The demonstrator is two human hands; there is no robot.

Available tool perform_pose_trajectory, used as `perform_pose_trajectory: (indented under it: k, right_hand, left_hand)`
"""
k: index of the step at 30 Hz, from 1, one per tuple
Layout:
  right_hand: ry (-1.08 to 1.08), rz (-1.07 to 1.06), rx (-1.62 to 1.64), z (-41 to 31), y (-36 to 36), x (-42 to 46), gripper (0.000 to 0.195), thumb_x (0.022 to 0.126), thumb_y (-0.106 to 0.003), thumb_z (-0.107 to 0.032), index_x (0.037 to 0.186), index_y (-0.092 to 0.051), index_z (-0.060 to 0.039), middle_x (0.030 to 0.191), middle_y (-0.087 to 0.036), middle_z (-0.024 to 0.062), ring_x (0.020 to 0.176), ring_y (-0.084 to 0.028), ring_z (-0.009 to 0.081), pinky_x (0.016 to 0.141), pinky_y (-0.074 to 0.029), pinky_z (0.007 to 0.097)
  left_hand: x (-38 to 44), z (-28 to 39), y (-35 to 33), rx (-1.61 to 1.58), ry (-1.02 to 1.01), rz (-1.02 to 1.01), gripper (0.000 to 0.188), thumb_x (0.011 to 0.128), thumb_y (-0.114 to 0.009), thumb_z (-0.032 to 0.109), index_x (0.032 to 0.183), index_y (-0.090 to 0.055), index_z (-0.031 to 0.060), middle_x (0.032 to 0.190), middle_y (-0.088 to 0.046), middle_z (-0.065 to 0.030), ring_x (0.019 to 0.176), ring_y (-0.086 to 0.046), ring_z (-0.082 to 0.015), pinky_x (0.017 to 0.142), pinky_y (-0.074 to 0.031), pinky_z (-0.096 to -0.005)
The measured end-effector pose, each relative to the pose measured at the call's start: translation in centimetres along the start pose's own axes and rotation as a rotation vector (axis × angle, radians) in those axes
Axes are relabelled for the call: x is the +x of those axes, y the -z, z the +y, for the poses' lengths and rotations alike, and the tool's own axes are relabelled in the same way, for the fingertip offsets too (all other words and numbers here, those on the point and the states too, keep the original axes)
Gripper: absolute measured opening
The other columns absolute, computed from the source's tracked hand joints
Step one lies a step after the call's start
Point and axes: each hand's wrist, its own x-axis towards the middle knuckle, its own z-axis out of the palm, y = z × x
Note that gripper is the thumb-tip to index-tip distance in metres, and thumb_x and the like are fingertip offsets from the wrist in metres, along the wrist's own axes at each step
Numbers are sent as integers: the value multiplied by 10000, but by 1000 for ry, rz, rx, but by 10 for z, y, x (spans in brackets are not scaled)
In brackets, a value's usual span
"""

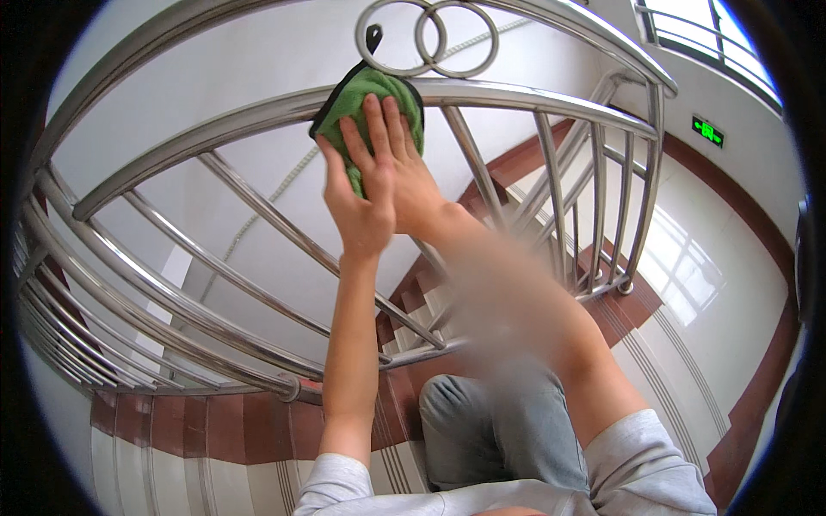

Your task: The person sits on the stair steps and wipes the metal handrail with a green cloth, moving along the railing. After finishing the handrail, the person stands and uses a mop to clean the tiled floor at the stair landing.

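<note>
A green cloth [361, 90] with black edging and a hanging loop is draped over the middle stainless-steel rail of a stair railing, just below two interlocked metal rings [433, 37]. My right hand [408, 177] lies on the cloth, its fingers stretched upward and pressing it against the rail. Close beside it, my left hand [358, 209] holds the cloth's lower left part. The two hands overlap, so some fingers and the lower part of the cloth are hidden. Steel balusters [258, 200] slant down from the rail on both sides.
The top handrail [148, 48] curves above. Stair treads [258, 487] with reddish-brown borders descend at lower left, beneath another railing. A pale tiled landing [723, 238] lies right, under a lit green exit sign [708, 131]. My bent knees [497, 426] are near the railing's foot.
</note>
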Motion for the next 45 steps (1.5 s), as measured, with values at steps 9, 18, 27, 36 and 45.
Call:
perform_pose_trajectory:
  k: [9, 18, 27, 36, 45]
  right_hand:
    - [-205, -327, 357, 4, -14, -40, 713, 784, -545, 2, 1429, -248, 60, 1398, -217, 440, 1010, -545, 567, 909, -488, 492]
    - [-322, -273, 384, -3, -9, -61, 507, 778, -581, -10, 1254, -411, -47, 1019, -496, 296, 744, -590, 472, 672, -512, 515]
    - [-673, -409, 421, -7, -16, -161, 432, 813, -613, -130, 1214, -472, -53, 1077, -513, 253, 864, -595, 472, 748, -510, 506]
    - [-792, -508, 312, 2, -49, -315, 456, 813, -632, -200, 1189, -463, -4, 1069, -541, 268, 906, -611, 436, 745, -521, 481]
    - [-1165, -501, 176, -12, -72, -419, 267, 822, -583, -143, 1016, -497, 18, 927, -588, 232, 875, -600, 418, 746, -496, 474]
  left_hand:
    - [16, -16, -20, -73, 324, 171, 322, 943, -547, 279, 845, -602, -24, 777, -608, -27, 701, -521, -117, 645, -440, -278]
    - [-4, -17, -23, -183, 447, 135, 332, 948, -526, 270, 754, -505, 2, 655, -499, -13, 621, -438, -112, 579, -396, -302]
    - [-110, -38, -60, -133, 477, 216, 278, 949, -577, 269, 826, -553, 20, 748, -550, 11, 683, -484, -84, 612, -410, -267]
    - [-232, -53, -94, -394, 849, 163, 139, 801, -645, 40, 706, -556, -9, 664, -553, 21, 579, -497, -64, 526, -407, -252]
    - [-389, -108, -128, -9, 987, 180, 230, 691, -651, 172, 669, -510, -8, 626, -493, -29, 598, -477, -149, 597, -419, -324]
